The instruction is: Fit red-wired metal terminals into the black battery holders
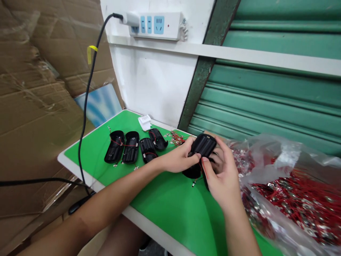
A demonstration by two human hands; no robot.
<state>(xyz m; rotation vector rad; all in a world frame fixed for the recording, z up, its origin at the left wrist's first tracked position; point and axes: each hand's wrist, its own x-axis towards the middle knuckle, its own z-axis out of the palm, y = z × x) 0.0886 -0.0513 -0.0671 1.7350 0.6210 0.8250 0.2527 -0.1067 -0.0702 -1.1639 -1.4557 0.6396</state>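
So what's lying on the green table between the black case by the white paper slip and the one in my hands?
A loose pile of red wires with metal pieces; part of your left hand is also there. The head view shows it.

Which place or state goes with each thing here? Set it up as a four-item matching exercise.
Things
1. Yellow tag
2. Left hand and right hand
3. Power strip
4. Plastic bag

Places or states
A. Against the white wall
B. Filled with red wires
C. Around the black cable
D. Holding a black case

Pairs: 1-C, 2-D, 3-A, 4-B
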